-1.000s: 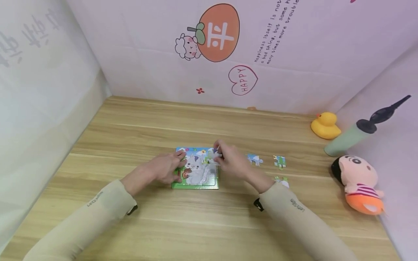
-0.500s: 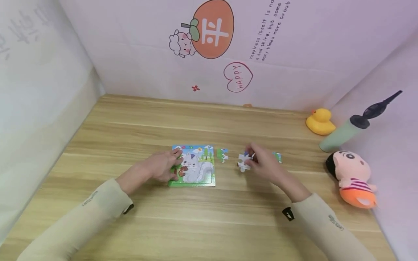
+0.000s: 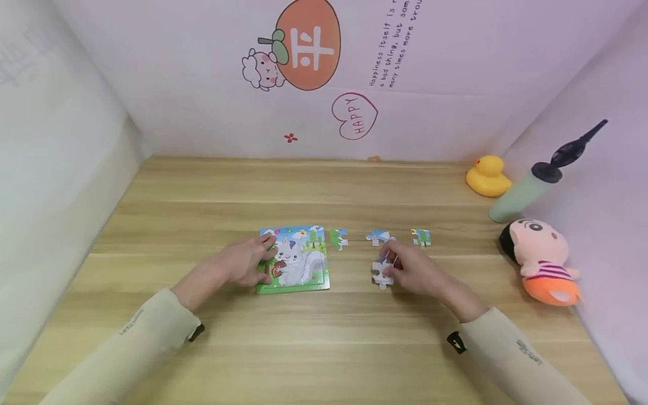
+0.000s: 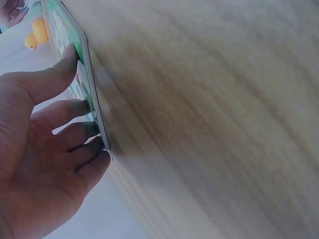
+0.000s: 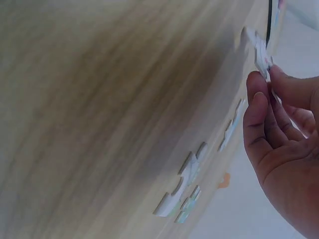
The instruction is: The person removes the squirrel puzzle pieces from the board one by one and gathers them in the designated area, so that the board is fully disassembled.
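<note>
A small framed jigsaw puzzle [image 3: 302, 267] with a grey squirrel picture lies on the wooden table. My left hand [image 3: 243, 261] rests on its left side; in the left wrist view, the fingertips [image 4: 79, 107] touch the border near the edge. To the right of the puzzle, my right hand [image 3: 417, 271] pinches a pale puzzle piece [image 3: 381, 275] between thumb and fingers. That piece appears tilted in the right wrist view. Loose on the table are a green piece [image 3: 337, 239], a blue piece [image 3: 377, 236] and a tree piece [image 3: 422, 237].
Another white loose piece [image 5: 182, 186] shows in the right wrist view, hidden by my right hand in the head view. On the right stand a yellow rubber duck [image 3: 487, 176], a pale green hand pump [image 3: 523, 191] and a plush doll [image 3: 541, 261]. Cloth walls [image 3: 202, 101] border the table.
From over the puzzle's upper right corner, my right hand has moved right with the pale piece, then slightly nearer me. My left hand stays on the puzzle. The head view has shifted.
</note>
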Demonstrator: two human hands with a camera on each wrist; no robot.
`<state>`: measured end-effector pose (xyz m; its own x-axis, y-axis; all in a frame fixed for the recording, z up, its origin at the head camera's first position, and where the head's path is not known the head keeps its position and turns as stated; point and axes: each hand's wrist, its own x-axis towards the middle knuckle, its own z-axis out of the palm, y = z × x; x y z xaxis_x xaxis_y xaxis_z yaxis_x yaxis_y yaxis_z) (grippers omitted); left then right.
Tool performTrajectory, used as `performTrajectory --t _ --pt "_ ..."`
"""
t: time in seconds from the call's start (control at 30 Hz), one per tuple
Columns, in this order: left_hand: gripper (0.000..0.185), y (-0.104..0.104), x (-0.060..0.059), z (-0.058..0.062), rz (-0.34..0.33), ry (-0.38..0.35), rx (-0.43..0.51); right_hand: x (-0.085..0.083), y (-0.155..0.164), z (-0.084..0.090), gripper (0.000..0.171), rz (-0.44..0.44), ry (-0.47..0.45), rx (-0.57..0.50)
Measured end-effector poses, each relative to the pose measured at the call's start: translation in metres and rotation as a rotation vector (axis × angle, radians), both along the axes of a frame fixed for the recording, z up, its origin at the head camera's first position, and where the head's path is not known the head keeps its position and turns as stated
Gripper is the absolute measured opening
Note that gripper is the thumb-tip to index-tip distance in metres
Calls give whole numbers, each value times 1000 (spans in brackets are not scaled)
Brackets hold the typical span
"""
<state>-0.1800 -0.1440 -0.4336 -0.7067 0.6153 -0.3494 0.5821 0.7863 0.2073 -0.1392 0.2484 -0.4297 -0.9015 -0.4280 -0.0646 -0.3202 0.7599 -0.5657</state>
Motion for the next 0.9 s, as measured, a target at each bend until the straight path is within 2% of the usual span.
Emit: performTrajectory --t 0.13,0.27,0.53,0.9 --pt "73 -2 2 -3 10 2 15 -1 -3 -3 19 55 48 55" --pt "74 -4 2 -3 18 -1 29 -1 -5 -4 18 75 101 123" --pt "74 -3 3 0 15 -16 34 -4 -5 -4 14 38 22 209" --pt "74 -4 3 -1 29 -23 39 -8 -10 -5 14 38 33 264"
